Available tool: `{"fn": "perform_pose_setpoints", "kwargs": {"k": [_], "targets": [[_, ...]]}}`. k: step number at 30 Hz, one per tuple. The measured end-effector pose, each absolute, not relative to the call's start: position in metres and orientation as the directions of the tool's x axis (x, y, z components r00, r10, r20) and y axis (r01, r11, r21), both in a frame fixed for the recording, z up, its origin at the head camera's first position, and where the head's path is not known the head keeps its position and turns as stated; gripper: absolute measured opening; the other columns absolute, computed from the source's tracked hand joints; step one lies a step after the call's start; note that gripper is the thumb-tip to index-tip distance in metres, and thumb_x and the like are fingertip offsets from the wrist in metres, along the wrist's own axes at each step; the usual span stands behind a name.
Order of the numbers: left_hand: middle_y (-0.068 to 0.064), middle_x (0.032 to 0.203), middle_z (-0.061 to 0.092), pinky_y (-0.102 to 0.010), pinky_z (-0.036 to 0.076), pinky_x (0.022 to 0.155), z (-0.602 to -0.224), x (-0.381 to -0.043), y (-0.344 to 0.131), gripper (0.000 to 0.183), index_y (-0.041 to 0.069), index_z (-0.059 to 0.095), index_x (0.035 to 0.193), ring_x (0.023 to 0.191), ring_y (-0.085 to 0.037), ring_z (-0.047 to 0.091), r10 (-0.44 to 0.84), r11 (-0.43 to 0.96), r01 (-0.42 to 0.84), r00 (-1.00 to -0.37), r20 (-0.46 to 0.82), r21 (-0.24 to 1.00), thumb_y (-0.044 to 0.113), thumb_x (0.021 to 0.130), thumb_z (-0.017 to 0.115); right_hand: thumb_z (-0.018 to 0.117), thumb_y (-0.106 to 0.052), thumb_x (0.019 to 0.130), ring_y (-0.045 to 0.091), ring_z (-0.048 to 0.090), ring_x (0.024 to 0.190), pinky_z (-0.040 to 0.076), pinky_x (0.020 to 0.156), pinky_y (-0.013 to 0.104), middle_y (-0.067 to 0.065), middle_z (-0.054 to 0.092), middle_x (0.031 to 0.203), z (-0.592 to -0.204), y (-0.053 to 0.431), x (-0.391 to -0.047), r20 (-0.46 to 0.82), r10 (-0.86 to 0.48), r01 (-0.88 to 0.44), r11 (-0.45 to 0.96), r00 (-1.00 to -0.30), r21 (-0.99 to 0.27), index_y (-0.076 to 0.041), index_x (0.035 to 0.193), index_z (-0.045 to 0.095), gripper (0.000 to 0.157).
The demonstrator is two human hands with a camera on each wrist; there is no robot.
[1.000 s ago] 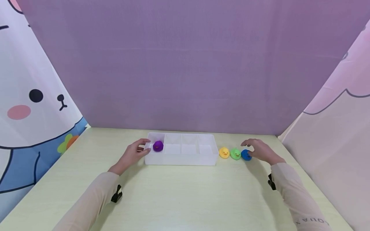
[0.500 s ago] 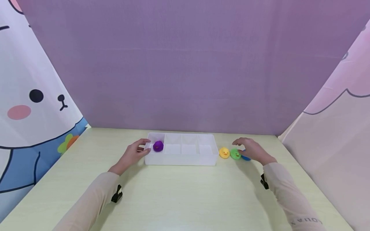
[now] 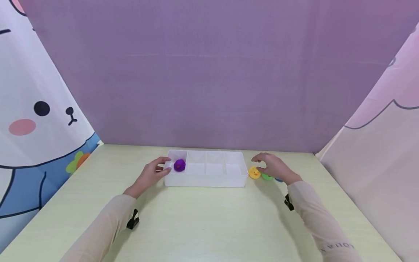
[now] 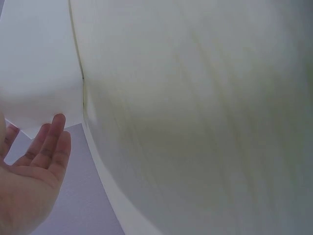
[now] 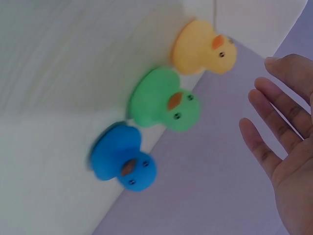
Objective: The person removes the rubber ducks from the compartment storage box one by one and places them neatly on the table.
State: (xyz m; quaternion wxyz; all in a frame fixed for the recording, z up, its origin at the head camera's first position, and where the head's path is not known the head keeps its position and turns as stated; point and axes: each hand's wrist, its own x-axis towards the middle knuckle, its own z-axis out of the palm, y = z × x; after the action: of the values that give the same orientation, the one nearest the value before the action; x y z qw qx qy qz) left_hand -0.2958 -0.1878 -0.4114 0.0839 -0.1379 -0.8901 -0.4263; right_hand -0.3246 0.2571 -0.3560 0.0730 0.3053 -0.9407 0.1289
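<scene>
Four toy ducks, two bare hands: on my head-cam feed, the person's R hand [image 3: 274, 166] hangs by the yellow toy duck [image 3: 254, 173], first in a row of three on the pale tabletop [image 3: 196, 222], just beside the R end of the white four-compartment box [image 3: 204, 181]. Its fingers are relaxed and spread, grasping nothing; my R wrist cam shows a gap betw. hand and duck. Next come the green toy duck [image 5: 156, 98] and the blue toy duck [image 5: 122, 156], both partly hidden from the head cam by that hand. The purple toy duck [image 3: 179, 165] sits in the box's leftmost compartment [image 3: 172, 155]. At that end the L hand [image 3: 152, 175] has fingers extended, tips at the wall, not clenched; how hard they press, I can't tell.

My worry from here: the ducks sit so close that a pinch on yellow could nudge green out of line or tip it, esp. w/ the palm and wrist over its neighbors. The box wall crowds yellow's other side, so a fingertip might snag there. Too firm a push from the L hand could slide the box R into yellow.
</scene>
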Motion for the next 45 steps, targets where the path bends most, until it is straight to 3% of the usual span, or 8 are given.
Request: {"fn": "perform_pose_setpoints", "kwargs": {"k": [9,16,24,45], "targets": [[-0.027,0.119,0.054,-0.043,0.054,0.081,-0.411,-0.296,-0.188,0.04,0.005,0.052,0.123,0.096,-0.038,0.061,0.181,0.594,0.324,-0.946,0.27,0.736,0.022,0.088,0.061,0.068,-0.008,0.079,0.025,0.06,0.098,0.051,0.084,0.042,0.01,0.065,0.106,-0.346,0.235,-0.328,0.211,-0.568,-0.604,0.769,-0.796,-0.208,-0.004,0.109,0.064,0.03],[-0.029,0.113,0.055,-0.04,0.056,0.075,-0.409,-0.292,-0.187,0.042,0.006,0.054,0.119,0.088,-0.035,0.063,0.202,0.574,0.393,-0.918,0.34,0.718,0.032,0.087,0.06,0.068,-0.008,0.079,0.026,0.061,0.098,0.052,0.084,0.04,0.008,0.066,0.106,-0.344,0.217,-0.329,0.224,-0.592,-0.632,0.742,-0.774,-0.224,-0.007,0.108,0.065,0.029],[-0.028,0.119,0.053,-0.042,0.054,0.081,-0.408,-0.293,-0.185,0.038,0.005,0.052,0.122,0.095,-0.038,0.062,0.171,0.602,0.313,-0.949,0.264,0.734,0.02,0.088,0.06,0.067,-0.009,0.081,0.025,0.06,0.099,0.052,0.083,0.038,0.009,0.065,0.107,-0.346,0.196,-0.33,0.221,-0.622,-0.66,0.711,-0.751,-0.242,-0.007,0.11,0.064,0.029],[-0.028,0.12,0.053,-0.044,0.053,0.083,-0.408,-0.293,-0.186,0.039,0.006,0.051,0.124,0.097,-0.039,0.061,0.173,0.603,0.304,-0.952,0.251,0.737,0.017,0.088,0.06,0.064,-0.012,0.083,0.019,0.059,0.098,0.051,0.081,0.035,0.004,0.065,0.109,-0.35,0.134,-0.336,0.21,-0.724,-0.754,0.632,-0.657,-0.178,-0.01,0.109,0.064,0.027]]}}
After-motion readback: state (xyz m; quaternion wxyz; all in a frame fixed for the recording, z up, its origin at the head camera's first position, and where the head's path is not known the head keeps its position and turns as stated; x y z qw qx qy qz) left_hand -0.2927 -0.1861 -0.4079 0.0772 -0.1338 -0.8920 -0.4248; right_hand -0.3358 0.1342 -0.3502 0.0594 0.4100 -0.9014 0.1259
